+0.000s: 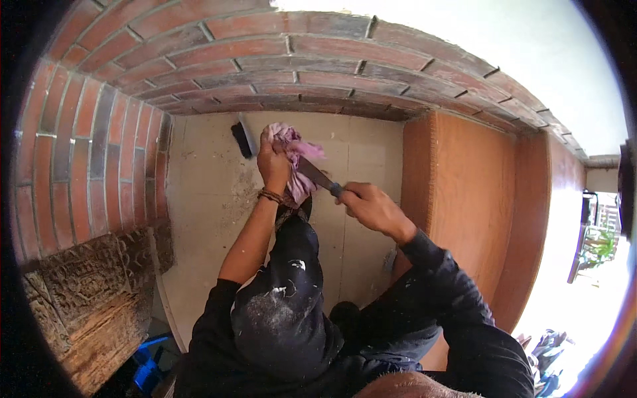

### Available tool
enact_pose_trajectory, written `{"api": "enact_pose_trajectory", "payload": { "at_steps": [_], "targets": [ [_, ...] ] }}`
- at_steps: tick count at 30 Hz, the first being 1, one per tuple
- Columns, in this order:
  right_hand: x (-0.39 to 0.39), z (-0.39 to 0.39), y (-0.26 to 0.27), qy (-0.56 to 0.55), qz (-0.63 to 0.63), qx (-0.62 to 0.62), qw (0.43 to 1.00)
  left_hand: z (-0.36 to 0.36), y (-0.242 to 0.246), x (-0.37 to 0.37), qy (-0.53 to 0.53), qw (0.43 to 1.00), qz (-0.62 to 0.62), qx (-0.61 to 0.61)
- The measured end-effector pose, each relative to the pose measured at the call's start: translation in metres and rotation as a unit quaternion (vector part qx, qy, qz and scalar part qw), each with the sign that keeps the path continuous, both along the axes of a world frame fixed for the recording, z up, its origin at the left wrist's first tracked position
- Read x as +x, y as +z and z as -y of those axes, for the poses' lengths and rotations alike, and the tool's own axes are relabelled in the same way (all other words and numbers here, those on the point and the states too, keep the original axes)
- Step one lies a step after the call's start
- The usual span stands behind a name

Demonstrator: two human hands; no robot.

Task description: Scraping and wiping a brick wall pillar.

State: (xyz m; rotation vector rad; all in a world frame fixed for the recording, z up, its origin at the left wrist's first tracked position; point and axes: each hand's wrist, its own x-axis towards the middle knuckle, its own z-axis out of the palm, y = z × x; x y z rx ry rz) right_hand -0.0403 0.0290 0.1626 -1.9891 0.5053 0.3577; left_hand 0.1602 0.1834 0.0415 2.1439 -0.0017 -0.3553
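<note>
A crumpled pink and white cloth [300, 184] is bunched in my left hand [274, 166], above my shoe. My right hand [373, 206] grips the dark blue handle of a putty knife [315, 174]. The knife's flat metal blade points up and to the left, and its far end lies against the cloth, which partly hides it. Just left of my left hand, a brush with black bristles [242, 141] rests on the tiled floor.
Brick walls [323, 59] stand ahead and at the left. An orange-brown wooden cabinet [473, 199] borders the floor [368, 149] at the right. Dust and crumbs lie on the tiles. Carved wooden panels [94, 293] and a blue plastic object [147, 365] are at the lower left.
</note>
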Motion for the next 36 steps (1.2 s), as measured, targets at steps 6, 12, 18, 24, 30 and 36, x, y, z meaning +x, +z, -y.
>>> {"api": "enact_pose_trajectory", "payload": {
  "at_steps": [6,12,18,24,30,36],
  "targets": [
    [-0.053,0.006,0.035,-0.290,-0.020,-0.043,0.956,0.048,0.008,-0.001,-0.047,0.834,-0.323,-0.444],
    [-0.049,0.014,0.028,-0.437,0.233,0.139,0.858,0.183,0.043,-0.003,-0.102,0.724,-0.441,-0.520],
    [-0.051,0.017,0.029,-0.429,0.218,0.147,0.864,0.166,0.020,0.046,0.040,0.704,-0.430,-0.564],
    [-0.063,0.021,0.034,-0.437,0.220,0.171,0.855,0.049,-0.039,0.155,-0.003,0.643,-0.426,-0.637],
    [-0.065,0.026,0.039,-0.445,0.197,0.173,0.856,-0.089,0.019,0.211,0.212,0.748,-0.007,-0.629],
    [-0.057,0.018,0.040,-0.427,0.235,0.222,0.845,0.039,0.080,0.153,0.289,0.775,0.144,-0.544]
  ]
}}
